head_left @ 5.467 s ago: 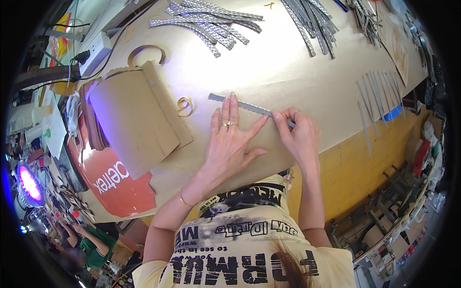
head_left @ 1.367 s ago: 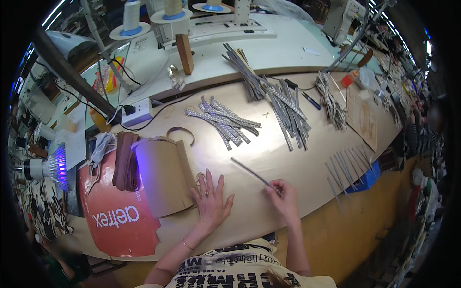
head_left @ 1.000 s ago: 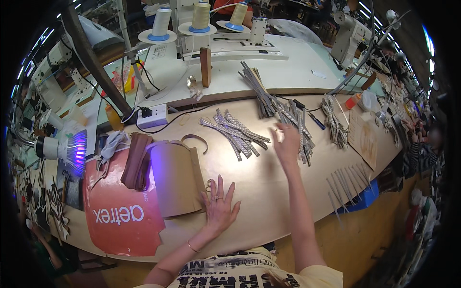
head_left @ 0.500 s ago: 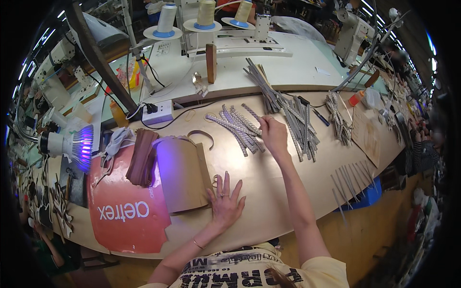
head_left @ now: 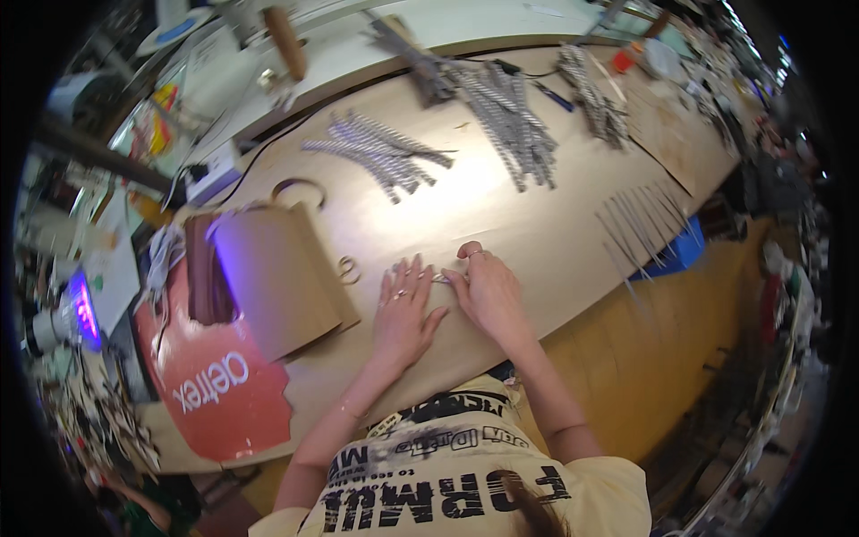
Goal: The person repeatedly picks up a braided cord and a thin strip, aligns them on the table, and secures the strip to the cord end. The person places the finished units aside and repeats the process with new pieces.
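Note:
A short bit of a patterned strip (head_left: 440, 278) shows between my hands, low on the brown-covered table (head_left: 394, 233). My right hand (head_left: 490, 294) is closed on its right end, thumb and fingers bent in. Beside it my left hand (head_left: 404, 313) lies flat with fingers stretched out, the tips at the strip's left end; the rest is hidden under them. Farther off lies a loose fan of silver patterned strips (head_left: 380, 152). A thicker pile of grey strips (head_left: 514, 125) is to its right.
At left, a brown board (head_left: 277, 277) and dark red-brown strips (head_left: 204, 268) lie partly over a red sheet (head_left: 215, 385). Small rings (head_left: 349, 268) sit by my left hand. Thin strips (head_left: 635, 228) overhang the right edge above a blue bin (head_left: 676, 251). A lit lamp (head_left: 85, 309) stands far left.
My right hand has drawn back from the patterned strips toward me, bringing one strip beside my left hand. The whole view has shifted and tilted downward.

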Tool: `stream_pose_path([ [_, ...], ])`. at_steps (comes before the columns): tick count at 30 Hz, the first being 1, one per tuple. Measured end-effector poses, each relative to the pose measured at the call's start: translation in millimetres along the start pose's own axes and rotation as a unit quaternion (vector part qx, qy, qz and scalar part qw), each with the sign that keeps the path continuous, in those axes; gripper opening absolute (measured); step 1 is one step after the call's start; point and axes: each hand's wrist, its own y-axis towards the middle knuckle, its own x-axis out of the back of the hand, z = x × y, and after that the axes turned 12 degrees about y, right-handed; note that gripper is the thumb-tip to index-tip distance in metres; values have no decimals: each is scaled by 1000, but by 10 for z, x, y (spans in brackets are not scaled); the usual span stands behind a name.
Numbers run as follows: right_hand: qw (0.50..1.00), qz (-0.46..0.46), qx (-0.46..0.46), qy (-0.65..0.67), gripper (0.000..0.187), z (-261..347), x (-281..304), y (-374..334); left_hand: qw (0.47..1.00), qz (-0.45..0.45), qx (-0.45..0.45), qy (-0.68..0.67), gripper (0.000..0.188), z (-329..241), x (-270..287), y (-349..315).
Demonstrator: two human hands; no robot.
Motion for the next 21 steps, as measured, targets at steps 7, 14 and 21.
stream_pose_path([
  [7, 953, -213, -189, -106, 26, -964, 970, 23, 999, 1, -17, 38, 67, 20, -6, -11],
  [14, 917, -243, -301, -95, 31, -1699, 1327, -298, 999, -1, -15, 42, 65, 8, 11, -5],
  [21, 903, -206, -376, -17, 30, -1809, 1371, -256, 1000, -3, -11, 24, 63, -23, 48, -15],
])
